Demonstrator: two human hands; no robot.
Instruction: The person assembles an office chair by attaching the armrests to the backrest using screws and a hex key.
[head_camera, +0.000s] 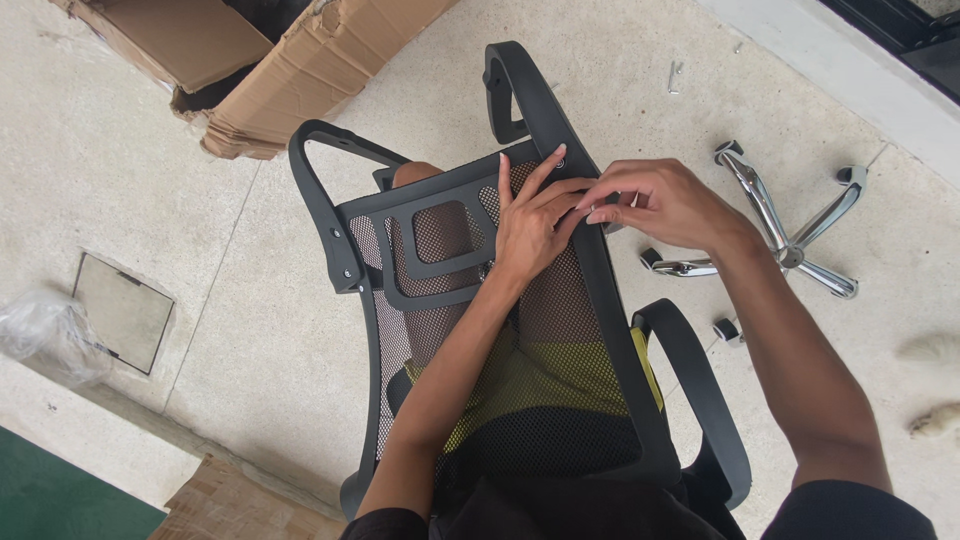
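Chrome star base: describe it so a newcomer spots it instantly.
Start at the black mesh chair back under both hands. Look right, past the right hand, to the concrete floor. The chrome star base lies there: shiny spokes with black tips, the only metal piece.

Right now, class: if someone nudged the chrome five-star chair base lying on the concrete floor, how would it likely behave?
The chrome base probably slides or rolls readily, since small castors sit at its leg ends. Its polished metal legs look stiff and fairly heavy for their size. It is unlikely to tip, as the legs spread wide and low on the floor.
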